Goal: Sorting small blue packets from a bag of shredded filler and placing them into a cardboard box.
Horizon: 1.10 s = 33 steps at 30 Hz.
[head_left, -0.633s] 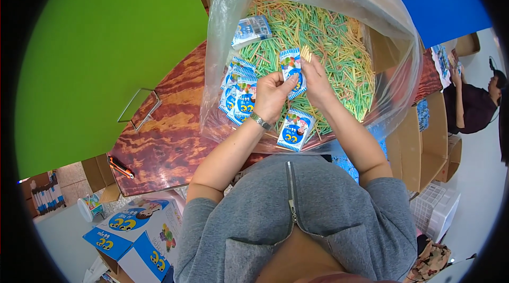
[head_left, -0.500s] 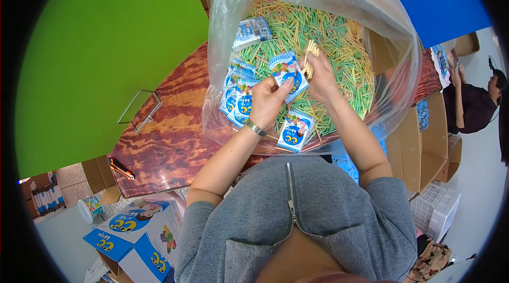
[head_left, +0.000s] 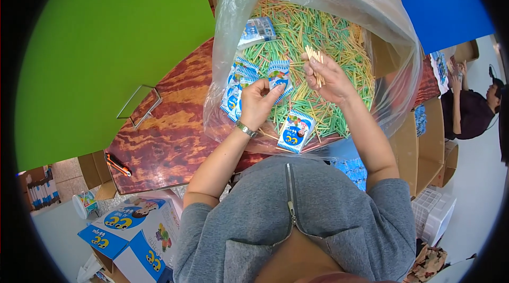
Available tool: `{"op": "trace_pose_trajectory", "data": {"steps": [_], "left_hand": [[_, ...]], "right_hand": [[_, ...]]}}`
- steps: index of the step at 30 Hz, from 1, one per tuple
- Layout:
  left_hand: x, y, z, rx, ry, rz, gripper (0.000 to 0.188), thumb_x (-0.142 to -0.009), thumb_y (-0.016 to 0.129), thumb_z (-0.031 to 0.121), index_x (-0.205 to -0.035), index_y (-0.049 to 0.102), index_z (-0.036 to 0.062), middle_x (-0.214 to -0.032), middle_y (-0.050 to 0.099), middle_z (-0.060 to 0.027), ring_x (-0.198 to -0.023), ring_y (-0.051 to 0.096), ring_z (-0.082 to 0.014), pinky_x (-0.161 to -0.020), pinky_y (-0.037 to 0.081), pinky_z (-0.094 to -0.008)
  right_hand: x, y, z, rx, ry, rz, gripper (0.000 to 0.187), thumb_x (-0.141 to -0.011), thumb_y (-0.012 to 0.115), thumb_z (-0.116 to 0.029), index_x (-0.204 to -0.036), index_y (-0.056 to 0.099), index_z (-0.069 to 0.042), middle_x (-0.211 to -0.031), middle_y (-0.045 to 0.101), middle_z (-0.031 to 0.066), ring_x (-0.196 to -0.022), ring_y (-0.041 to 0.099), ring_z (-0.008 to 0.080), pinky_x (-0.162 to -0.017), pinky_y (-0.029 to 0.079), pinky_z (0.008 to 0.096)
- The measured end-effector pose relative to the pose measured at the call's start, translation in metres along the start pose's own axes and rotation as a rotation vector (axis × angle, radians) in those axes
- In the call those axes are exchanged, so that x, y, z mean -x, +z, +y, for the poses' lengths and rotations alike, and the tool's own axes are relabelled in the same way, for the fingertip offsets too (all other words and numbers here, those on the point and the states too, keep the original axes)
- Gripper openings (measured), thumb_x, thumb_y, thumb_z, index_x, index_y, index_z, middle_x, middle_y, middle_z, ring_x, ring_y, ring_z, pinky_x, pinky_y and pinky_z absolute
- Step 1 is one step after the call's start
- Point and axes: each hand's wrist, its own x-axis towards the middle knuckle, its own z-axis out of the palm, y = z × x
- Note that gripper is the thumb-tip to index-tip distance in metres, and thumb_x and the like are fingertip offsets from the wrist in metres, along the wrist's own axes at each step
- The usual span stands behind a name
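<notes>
My left hand [head_left: 258,105] pinches a small blue-and-white packet [head_left: 279,72] between thumb and fingers. To its right, my right hand [head_left: 331,80] grips a little bundle of pale thin sticks [head_left: 316,59] that poke up past the fingers. Both hands are over a heap of green, yellow and pink sticks [head_left: 339,33] lining a large clear plastic bag [head_left: 225,23]. Several similar packets [head_left: 232,92] overlap left of my left hand. One more packet [head_left: 296,132] lies on the sticks at the near side, and another [head_left: 258,29] lies at the far left of the heap.
A red-brown patterned table [head_left: 159,140] carries a bent metal wire stand [head_left: 139,107] and an orange-black cutter [head_left: 119,165]. A printed carton [head_left: 127,235] stands at lower left. Open cardboard boxes [head_left: 424,145] and a white basket [head_left: 432,214] are at right, where another person [head_left: 472,110] works.
My right hand has drawn away to the right from the packet, with the sticks still in it. My left hand has shifted slightly left, and its packet now stands straighter.
</notes>
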Motion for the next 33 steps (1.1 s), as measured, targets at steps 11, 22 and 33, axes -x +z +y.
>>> {"op": "trace_pose_trajectory", "data": {"steps": [11, 22, 33], "left_hand": [[0.0, -0.01, 0.024, -0.42, 0.262, 0.18, 0.023, -0.075, 0.079, 0.018, -0.074, 0.063, 0.0016, -0.062, 0.061, -0.0114, -0.052, 0.059, -0.024, -0.049, 0.044, -0.0332], [-0.001, -0.013, 0.025, -0.601, 0.524, 0.173, 0.015, -0.075, 0.075, 0.008, -0.081, 0.063, 0.001, -0.074, 0.063, -0.0122, -0.062, 0.061, -0.0268, -0.054, 0.047, -0.0355], [0.006, -0.022, 0.024, -0.416, 0.437, 0.066, 0.018, -0.078, 0.075, 0.01, -0.09, 0.064, 0.0018, -0.082, 0.066, -0.0127, -0.068, 0.065, -0.0293, -0.058, 0.051, -0.0368]], "right_hand": [[0.007, 0.073, -0.086, 1.529, -0.053, -0.403, 0.07, -0.096, 0.052, -0.016, -0.153, 0.013, -0.012, -0.067, 0.057, 0.0117, -0.059, 0.059, 0.0248, -0.056, 0.046, 0.0389], [-0.029, 0.104, -0.094, 2.009, 0.219, -0.768, 0.079, -0.091, 0.056, -0.014, -0.151, 0.005, -0.004, -0.079, 0.065, 0.0215, -0.076, 0.063, 0.04, -0.072, 0.049, 0.05], [-0.023, 0.129, -0.107, 1.994, 0.071, -0.614, 0.082, -0.083, 0.07, -0.025, -0.15, 0.023, -0.01, -0.089, 0.067, 0.0208, -0.085, 0.064, 0.0396, -0.077, 0.052, 0.0448]]}}
